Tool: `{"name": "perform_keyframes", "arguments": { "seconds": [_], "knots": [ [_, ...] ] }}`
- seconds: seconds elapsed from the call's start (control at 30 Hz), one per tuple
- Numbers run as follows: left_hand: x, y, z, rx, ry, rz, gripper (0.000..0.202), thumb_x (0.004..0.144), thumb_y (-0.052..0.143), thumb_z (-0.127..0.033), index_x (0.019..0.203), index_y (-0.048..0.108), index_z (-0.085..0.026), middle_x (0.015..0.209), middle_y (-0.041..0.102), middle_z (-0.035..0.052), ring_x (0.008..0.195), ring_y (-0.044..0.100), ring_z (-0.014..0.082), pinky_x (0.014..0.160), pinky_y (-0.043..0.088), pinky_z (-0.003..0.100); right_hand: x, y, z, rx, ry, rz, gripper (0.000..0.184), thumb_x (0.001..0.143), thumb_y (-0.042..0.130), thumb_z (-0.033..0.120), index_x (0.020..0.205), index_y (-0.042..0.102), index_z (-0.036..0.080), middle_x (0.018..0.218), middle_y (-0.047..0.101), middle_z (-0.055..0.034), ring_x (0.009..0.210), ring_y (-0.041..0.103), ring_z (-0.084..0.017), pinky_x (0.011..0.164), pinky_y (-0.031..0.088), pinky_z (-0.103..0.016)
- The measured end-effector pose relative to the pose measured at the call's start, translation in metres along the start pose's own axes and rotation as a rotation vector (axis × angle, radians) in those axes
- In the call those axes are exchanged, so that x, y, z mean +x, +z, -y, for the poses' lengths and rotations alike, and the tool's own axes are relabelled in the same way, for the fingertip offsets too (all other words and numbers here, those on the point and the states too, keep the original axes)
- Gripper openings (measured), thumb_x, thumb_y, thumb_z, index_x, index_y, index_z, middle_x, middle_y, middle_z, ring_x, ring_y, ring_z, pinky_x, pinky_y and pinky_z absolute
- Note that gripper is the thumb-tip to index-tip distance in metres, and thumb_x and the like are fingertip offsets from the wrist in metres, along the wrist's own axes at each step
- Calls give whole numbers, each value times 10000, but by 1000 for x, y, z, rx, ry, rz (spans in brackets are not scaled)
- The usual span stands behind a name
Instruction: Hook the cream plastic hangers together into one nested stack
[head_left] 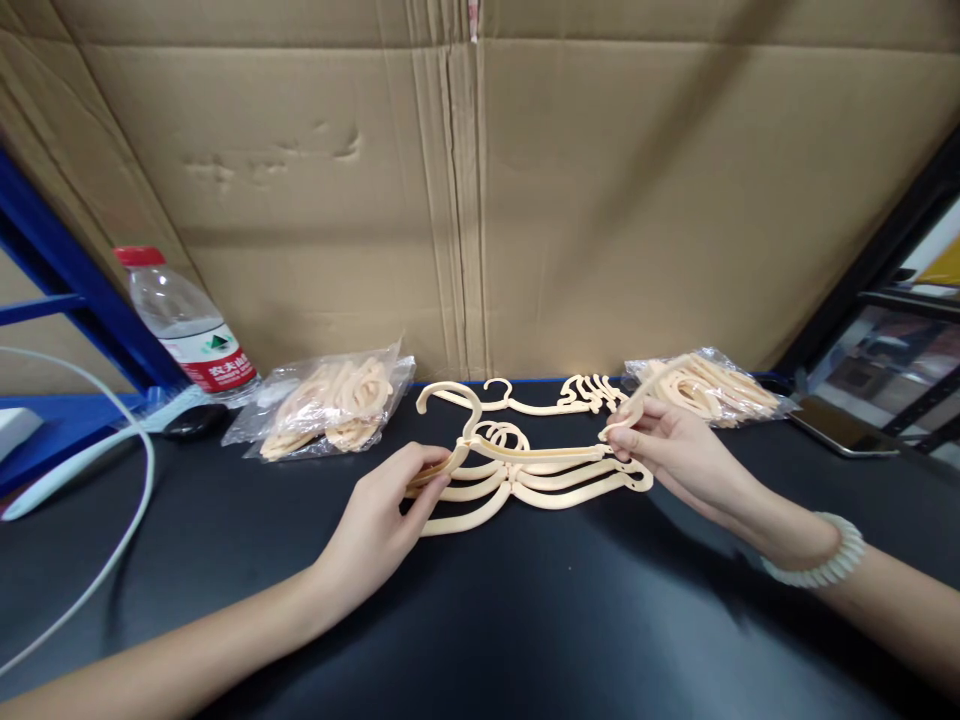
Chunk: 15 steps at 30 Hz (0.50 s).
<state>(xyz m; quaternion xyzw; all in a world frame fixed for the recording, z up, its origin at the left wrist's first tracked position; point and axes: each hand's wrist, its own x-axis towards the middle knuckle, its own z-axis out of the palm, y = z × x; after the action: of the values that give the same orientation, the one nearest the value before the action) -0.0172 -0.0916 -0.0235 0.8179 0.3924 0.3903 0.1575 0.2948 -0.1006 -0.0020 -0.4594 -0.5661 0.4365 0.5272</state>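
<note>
In the head view, the hanger (529,456) is held over the black table (480,620), partly in front of the stacked hangers (574,498), its hook curling toward your left. Your left hand (394,500) has a narrow grip, thumb and fingers pinched on the hanger's left arm. Your right hand (679,455) pinches a slim curved piece (651,386) close to the hanger's right end; I cannot tell whether the two touch.

The hanger looks like moulded plastic, so expect it to be light, fairly stiff and a little slippery, perhaps weakest at the joint under the hook. Steady it on the thick arm near that joint rather than by the hook. The curved piece should feel lighter and may flex; pinch it near its lower end so it doesn't twist.
</note>
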Motion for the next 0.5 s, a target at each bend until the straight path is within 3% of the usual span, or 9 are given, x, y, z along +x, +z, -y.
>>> {"name": "perform_keyframes", "arguments": {
  "seconds": [0.23, 0.37, 0.5],
  "knots": [
    [-1, 1, -1, 46, 46, -19, 97, 940, 503, -237, 1000, 576, -218, 907, 642, 12, 813, 648, 152, 721, 547, 250, -1, -5, 1, 124, 153, 174, 300, 712, 792, 431, 789, 637, 186, 730, 569, -13, 694, 540, -149, 678, 488, -296],
    [-2, 1, -3, 89, 102, -26, 94, 938, 503, -200, 1005, 566, -219, 901, 636, 11, 800, 639, 144, 707, 529, 238, -1, -11, 1, 239, 260, 278, 246, 754, 776, 363, 801, 622, 178, 841, 605, -35, 810, 588, -169, 798, 523, -333],
    [-2, 1, -3, 117, 145, -15, 126, 936, 499, -168, 1035, 557, -220, 920, 636, 15, 820, 637, 143, 723, 519, 236, -1, -11, 2, 316, 353, 358, 198, 760, 774, 293, 797, 631, 160, 927, 633, -58, 875, 622, -189, 796, 544, -332]
  ]
}}
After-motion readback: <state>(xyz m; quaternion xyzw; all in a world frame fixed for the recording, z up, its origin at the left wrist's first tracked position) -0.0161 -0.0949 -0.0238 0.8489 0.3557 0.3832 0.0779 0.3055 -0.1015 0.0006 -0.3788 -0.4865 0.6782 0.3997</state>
